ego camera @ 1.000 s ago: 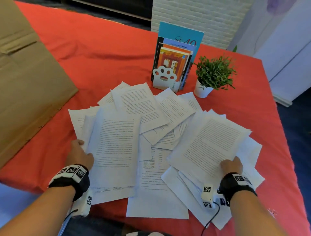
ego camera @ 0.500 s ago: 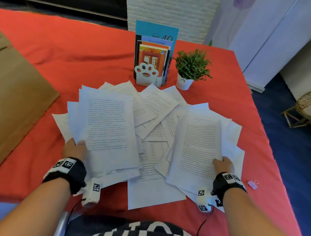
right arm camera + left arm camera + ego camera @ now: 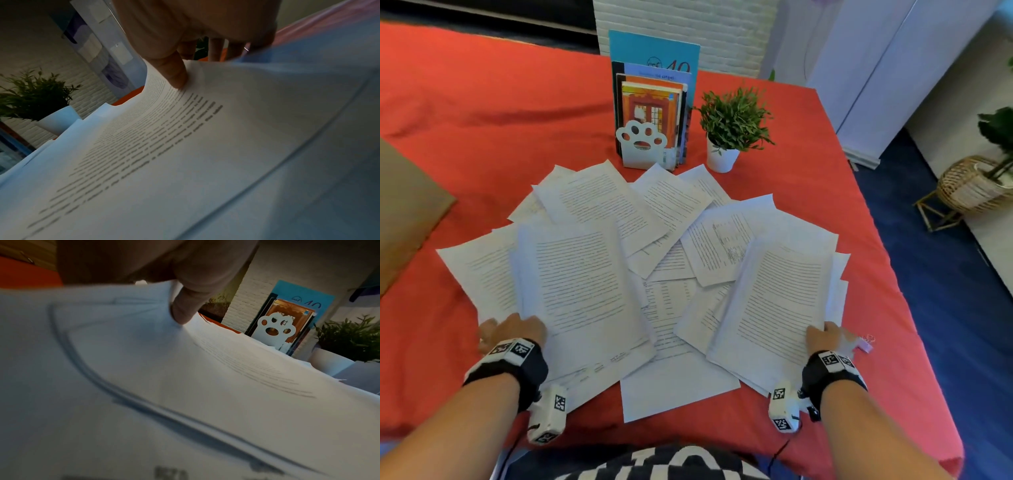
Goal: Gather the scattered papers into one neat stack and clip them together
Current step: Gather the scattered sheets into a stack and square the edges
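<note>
Since the earlier head frames both bundles have swung inward and now lie more nearly parallel, and a small pale binder clip (image 3: pixel 866 343) has come into sight near the right edge of the red-clothed bench (image 3: pixel 482 113). In the head view the scattered white printed paper sheets (image 3: pixel 671 240) fan across the middle of the bench, in front of the white paw-shaped bookend with books (image 3: pixel 642 145) and the small green potted plant (image 3: pixel 732 126); the left hand (image 3: pixel 512 330) has a bundle by its near-left corner, the right hand (image 3: pixel 825 337) another by its near-right corner, both forearms reaching forward, wrists low. In the left wrist view the thumb (image 3: pixel 185 309) pinches down on the top sheet, which bows upward. The right wrist view shows the same grip: thumb (image 3: pixel 170 71) on top, fingers (image 3: pixel 216 48) beneath the lifted, curling edge. The risk, as I judge it: corner-held sheets sag and slip apart, or drag and crease the loose pages beneath, and the right bundle could sweep the clip off the edge.
</note>
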Available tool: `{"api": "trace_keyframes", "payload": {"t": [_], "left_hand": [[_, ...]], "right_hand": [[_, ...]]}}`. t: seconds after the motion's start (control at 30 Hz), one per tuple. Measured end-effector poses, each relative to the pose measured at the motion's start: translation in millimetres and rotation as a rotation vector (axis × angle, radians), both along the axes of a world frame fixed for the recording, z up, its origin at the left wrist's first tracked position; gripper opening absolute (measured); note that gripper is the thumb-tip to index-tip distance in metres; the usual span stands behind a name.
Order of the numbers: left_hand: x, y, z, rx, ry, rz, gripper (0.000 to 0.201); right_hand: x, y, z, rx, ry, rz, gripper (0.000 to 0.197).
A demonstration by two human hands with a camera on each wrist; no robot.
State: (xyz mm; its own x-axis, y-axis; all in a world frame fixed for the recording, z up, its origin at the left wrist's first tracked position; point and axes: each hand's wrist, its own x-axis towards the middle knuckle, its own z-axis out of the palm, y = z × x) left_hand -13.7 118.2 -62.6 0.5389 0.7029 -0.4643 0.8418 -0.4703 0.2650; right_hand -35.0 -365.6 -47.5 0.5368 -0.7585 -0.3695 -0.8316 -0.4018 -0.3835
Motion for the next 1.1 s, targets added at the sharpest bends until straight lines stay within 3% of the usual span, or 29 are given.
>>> {"api": "trace_keyframes", "payload": {"t": [0.13, 0.23, 0.43, 0.6, 0.77, 0.87, 1.0, 1.1], "left_hand": [[-4, -1, 4, -0.002, 0.025, 0.02, 0.051], [-6, 4, -1, 0.001, 0.028, -0.016, 0.05], [-8, -1, 12, 0.051, 0.035, -0.091, 0.038], [-13, -2, 18, 0.068, 0.015, -0.135, 0.042], [-13, -7, 24, -0.068, -0.092, -0.101, 0.034], [-14, -10, 25, -0.09, -0.218, -0.101, 0.032], [-18, -13, 36, -0.084, -0.401, -0.083, 0.006], [-18, -8, 39, -0.074, -0.478, -0.082, 0.012]], "right_hand": [[4, 11, 12, 0.048, -0.208, 0.0, 0.034], [7, 18, 33, 0.065, -0.33, -0.022, 0.015], [29, 33, 66, -0.111, -0.553, 0.087, 0.029], [43, 75, 96, -0.412, -0.784, 0.336, 0.017], [53, 109, 114, -0.578, -0.95, 0.519, 0.012], [53, 128, 130, -0.571, -0.964, 0.519, 0.015], [56, 146, 152, -0.557, -1.075, 0.639, 0.019], [60, 159, 159, -0.549, -1.099, 0.793, 0.019]]}}
